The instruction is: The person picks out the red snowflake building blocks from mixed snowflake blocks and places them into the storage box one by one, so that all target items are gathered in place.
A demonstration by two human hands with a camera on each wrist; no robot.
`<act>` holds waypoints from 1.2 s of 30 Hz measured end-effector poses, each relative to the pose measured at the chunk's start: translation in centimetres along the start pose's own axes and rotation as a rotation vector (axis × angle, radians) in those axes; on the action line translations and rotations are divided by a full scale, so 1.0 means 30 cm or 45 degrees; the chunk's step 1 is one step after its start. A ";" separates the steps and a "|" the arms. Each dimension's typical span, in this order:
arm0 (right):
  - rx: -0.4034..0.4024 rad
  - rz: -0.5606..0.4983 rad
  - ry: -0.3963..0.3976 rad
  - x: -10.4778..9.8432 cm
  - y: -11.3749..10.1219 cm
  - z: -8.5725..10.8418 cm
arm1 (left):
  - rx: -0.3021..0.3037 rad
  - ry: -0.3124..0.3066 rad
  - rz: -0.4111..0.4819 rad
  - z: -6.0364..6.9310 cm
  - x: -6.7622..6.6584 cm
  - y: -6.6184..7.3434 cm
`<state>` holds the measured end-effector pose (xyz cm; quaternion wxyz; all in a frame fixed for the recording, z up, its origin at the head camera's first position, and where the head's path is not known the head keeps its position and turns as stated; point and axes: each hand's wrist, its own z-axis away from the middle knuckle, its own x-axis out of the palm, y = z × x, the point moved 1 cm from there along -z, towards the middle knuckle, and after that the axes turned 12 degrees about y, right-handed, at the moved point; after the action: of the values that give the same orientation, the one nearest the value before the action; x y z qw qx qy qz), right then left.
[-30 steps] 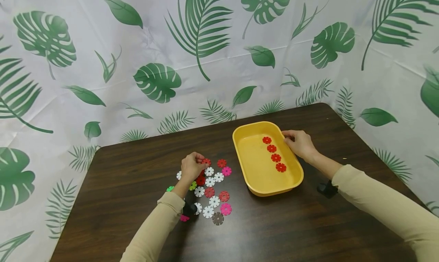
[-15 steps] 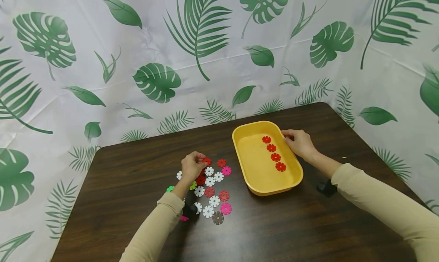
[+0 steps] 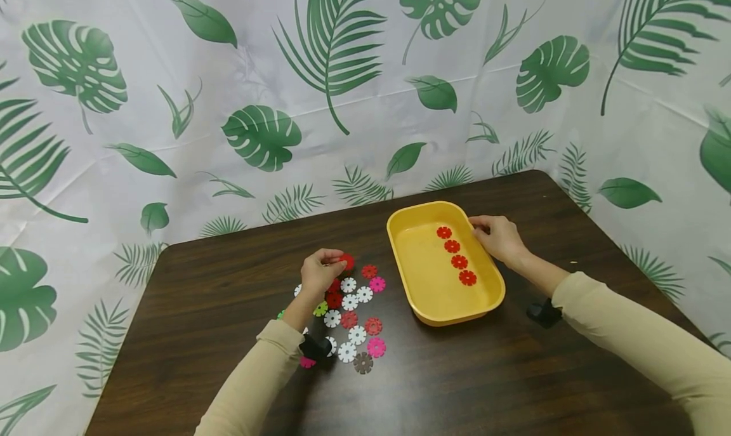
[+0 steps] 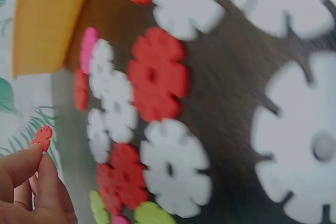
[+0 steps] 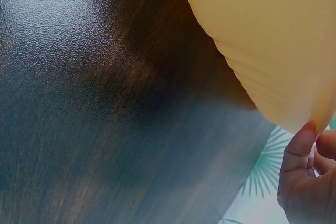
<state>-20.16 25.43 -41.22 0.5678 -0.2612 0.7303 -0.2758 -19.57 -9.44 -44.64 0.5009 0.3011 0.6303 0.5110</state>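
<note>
Between thumb and fingertips, my left hand (image 3: 320, 274) pinches a red notched disc (image 3: 347, 261), held just above the far side of the loose discs. The left wrist view shows the same red disc (image 4: 43, 137) raised off the table at the fingertips. My right hand (image 3: 499, 238) grips the right rim of a yellow tray (image 3: 400, 258), thumb and fingers on either side of the edge, as the right wrist view also shows. Inside the tray lie several red discs (image 3: 452, 247) in a slanting row.
Loose notched discs spread on the dark table (image 3: 457, 372) below the left hand: white discs (image 3: 346, 352), pink (image 3: 376, 347), red (image 3: 373, 326), yellow-green (image 3: 320, 308) and a brown one (image 3: 363, 363). A leaf-patterned cloth (image 3: 354, 150) hangs behind the table.
My left hand has lifted the red disc up and slightly away from the other discs. The right hand and the tray have stayed in place.
</note>
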 end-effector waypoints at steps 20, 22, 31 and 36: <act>-0.015 0.010 0.004 -0.003 0.002 -0.001 | -0.188 -0.332 0.424 0.105 0.096 0.166; -0.011 0.008 0.002 -0.005 0.001 0.000 | -0.186 -0.375 0.452 0.121 0.114 0.186; -0.013 0.007 0.008 -0.006 -0.002 0.000 | -0.199 -0.529 0.413 0.189 0.235 0.246; -0.024 0.017 0.019 -0.001 0.005 -0.001 | -0.222 -0.598 0.362 0.229 0.319 0.245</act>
<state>-20.19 25.56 -41.28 0.5618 -0.2596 0.7387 -0.2672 -17.13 3.61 -40.62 0.5806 0.4524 0.4021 0.5445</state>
